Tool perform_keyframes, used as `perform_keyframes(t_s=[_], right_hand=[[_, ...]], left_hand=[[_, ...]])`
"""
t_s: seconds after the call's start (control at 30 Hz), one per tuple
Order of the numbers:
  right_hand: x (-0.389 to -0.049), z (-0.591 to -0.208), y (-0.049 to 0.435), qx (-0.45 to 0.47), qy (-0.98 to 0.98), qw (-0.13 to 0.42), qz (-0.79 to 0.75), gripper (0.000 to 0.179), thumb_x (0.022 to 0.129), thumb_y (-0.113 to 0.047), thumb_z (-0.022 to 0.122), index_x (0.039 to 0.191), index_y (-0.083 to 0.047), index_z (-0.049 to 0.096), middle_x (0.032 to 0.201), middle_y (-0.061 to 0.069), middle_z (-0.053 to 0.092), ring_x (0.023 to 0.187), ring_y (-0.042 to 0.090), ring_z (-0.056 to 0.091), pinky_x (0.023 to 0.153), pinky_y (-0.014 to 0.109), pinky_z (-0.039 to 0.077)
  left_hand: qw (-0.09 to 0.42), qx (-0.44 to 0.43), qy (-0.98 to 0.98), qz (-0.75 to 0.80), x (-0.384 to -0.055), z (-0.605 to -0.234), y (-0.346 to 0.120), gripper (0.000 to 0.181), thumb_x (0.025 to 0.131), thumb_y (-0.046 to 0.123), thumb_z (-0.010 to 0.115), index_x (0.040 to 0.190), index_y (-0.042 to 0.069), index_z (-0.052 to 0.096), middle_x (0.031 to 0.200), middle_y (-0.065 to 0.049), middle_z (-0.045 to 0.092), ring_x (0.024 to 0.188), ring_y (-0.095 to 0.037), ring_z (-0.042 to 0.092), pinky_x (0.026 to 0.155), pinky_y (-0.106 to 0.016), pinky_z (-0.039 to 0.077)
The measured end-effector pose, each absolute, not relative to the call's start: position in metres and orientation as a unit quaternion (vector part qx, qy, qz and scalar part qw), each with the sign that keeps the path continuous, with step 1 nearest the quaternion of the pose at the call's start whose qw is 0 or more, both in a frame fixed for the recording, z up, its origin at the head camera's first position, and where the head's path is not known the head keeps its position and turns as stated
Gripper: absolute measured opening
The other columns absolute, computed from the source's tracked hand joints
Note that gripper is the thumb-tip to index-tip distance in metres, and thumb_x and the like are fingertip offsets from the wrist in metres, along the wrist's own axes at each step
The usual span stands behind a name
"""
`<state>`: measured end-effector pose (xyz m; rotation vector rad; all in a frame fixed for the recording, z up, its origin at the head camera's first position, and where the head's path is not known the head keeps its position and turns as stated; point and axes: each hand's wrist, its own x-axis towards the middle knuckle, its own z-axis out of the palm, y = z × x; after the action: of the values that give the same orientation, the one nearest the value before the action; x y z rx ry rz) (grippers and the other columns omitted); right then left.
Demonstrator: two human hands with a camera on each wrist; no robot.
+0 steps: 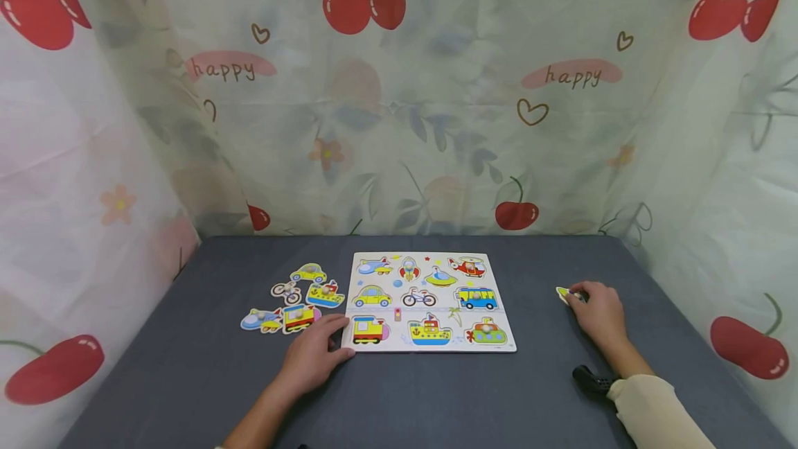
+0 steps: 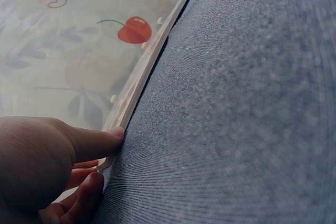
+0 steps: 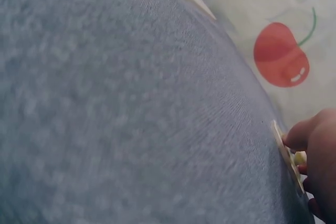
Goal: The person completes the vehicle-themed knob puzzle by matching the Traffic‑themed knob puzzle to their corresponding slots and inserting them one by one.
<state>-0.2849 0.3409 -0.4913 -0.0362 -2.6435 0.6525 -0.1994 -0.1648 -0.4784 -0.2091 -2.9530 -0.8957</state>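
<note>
A wooden knob puzzle board (image 1: 430, 302) with vehicle pictures lies flat on the dark table. My left hand (image 1: 314, 357) grips its near left corner; in the left wrist view the thumb (image 2: 100, 142) presses the front edge and the other fingers bend around the side. Well right of the board, my right hand (image 1: 598, 310) holds a small yellowish puzzle piece (image 1: 563, 292) at the table. In the right wrist view that piece (image 3: 286, 153) shows edge-on, its pale knob beside the fingers. The hand covers most of its picture.
Left of the board lie loose puzzle pieces: a car (image 1: 308, 272), a bicycle (image 1: 287, 291), a boat (image 1: 325, 294), a plane (image 1: 260, 320) and a train (image 1: 299, 317), partly behind my left hand. A printed curtain (image 1: 430, 158) encloses the table (image 1: 436, 397) at the back and sides.
</note>
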Motion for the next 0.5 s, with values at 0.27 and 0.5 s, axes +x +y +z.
perform_keyframes(t_s=[0.27,0.5], right_hand=[[-0.2846,-0.4947,0.3435,-0.022,-0.945,0.225,0.236,0.023,0.086,-0.009,0.067,0.101,0.008,0.068,0.102,0.030,0.062,0.097,0.051,0.052,0.086,0.060,0.036],[-0.2836,-0.4945,0.3429,-0.033,-0.945,0.227,0.234,0.021,0.087,-0.008,0.064,0.101,0.008,0.068,0.102,0.029,0.062,0.098,0.050,0.053,0.087,0.060,0.037]], left_hand=[[0.017,-0.058,-0.956,-0.288,-0.2005,-0.4792,-0.1640,0.055,0.077,0.027,0.083,0.127,0.011,0.065,0.131,-0.005,0.057,0.084,-0.013,0.055,0.073,-0.033,0.045],[0.015,-0.056,-0.955,-0.289,-0.2004,-0.4788,-0.1638,0.056,0.077,0.027,0.083,0.127,0.012,0.065,0.132,-0.005,0.057,0.085,-0.013,0.054,0.073,-0.033,0.045]])
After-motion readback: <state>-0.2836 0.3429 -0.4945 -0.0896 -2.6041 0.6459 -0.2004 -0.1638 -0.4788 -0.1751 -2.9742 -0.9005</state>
